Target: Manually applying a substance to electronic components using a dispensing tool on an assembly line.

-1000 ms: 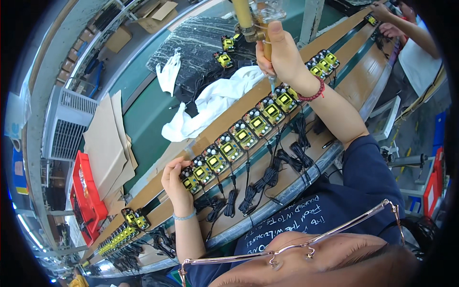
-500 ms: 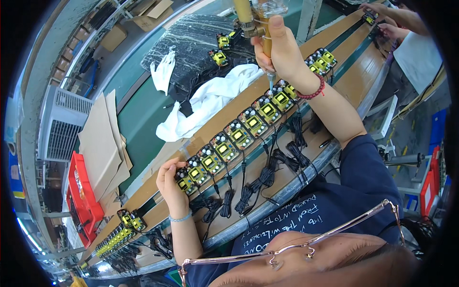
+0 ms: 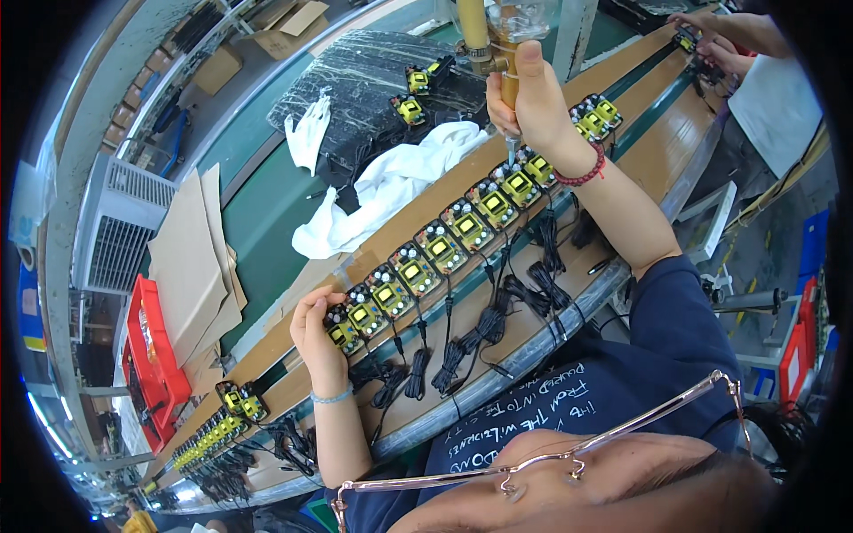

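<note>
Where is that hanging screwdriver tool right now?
Top centre of the head view, the screwdriver is gripped in the right hand, its tip above the row of circuit boards.

An open brown carton [image 3: 298,19] sits at the top, a closed one [image 3: 216,68] left of it. Flat cardboard sheets [image 3: 191,258] lie stacked at the left, beside a red crate [image 3: 153,355]. No labels, signs or screens show clearly.

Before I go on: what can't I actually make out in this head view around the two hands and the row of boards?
- Tool in the right hand: its top is cut off by the picture's upper edge; the tip is too small to tell whether it touches a board.
- Leftmost board: partly covered by the left hand.
- Far boards at lower left: too small and warped near the rim.
</note>
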A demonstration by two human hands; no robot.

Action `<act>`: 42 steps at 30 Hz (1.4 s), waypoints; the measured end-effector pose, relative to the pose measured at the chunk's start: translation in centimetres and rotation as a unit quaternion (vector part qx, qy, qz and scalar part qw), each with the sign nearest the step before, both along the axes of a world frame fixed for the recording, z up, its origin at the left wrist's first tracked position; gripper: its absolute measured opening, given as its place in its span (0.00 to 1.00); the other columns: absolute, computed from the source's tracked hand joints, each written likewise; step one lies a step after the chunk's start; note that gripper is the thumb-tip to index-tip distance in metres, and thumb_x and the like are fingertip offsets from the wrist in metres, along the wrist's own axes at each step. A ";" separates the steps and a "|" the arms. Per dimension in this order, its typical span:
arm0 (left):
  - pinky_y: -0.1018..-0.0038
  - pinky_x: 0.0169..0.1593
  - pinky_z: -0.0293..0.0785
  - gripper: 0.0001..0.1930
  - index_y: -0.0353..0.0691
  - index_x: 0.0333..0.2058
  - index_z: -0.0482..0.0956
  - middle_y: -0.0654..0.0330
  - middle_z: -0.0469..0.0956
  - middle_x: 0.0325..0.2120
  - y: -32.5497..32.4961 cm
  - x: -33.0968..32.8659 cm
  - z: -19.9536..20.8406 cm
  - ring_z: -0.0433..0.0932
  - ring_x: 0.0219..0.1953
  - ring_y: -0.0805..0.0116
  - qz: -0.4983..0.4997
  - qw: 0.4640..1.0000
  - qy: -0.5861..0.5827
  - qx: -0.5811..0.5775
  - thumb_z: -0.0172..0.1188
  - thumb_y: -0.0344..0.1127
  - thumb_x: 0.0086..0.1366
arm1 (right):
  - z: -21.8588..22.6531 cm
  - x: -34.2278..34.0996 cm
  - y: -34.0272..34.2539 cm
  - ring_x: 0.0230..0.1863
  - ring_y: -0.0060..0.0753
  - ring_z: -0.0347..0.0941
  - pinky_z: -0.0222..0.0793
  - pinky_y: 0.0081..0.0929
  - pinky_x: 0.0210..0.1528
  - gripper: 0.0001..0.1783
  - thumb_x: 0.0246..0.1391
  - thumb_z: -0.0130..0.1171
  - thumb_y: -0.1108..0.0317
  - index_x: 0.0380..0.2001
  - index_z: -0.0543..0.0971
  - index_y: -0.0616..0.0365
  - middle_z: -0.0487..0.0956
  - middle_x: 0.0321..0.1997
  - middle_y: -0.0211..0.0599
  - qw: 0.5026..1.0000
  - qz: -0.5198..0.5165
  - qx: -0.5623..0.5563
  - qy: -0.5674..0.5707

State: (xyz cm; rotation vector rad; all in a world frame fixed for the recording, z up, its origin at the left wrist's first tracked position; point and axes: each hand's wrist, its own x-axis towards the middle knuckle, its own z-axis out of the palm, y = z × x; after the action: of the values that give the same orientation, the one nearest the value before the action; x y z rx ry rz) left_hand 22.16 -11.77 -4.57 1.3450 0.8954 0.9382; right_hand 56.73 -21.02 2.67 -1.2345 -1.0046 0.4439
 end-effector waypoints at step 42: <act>0.42 0.62 0.45 0.33 0.53 0.52 0.75 0.45 0.66 0.56 -5.3 15.7 2.1 0.55 0.62 0.35 -0.197 0.745 0.360 0.526 0.66 0.55 0.46 | 1.3 -3.9 -4.1 0.09 0.17 0.56 0.53 0.16 0.12 0.40 0.56 0.31 0.28 0.17 0.65 0.58 0.61 0.08 0.28 0.986 0.147 0.065 0.054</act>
State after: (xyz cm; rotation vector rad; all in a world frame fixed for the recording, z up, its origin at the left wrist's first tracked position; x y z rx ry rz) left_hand 37.84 -17.12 -2.43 2.8885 0.5231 0.5331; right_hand 52.79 -25.11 4.00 -0.9383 -1.1090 0.6574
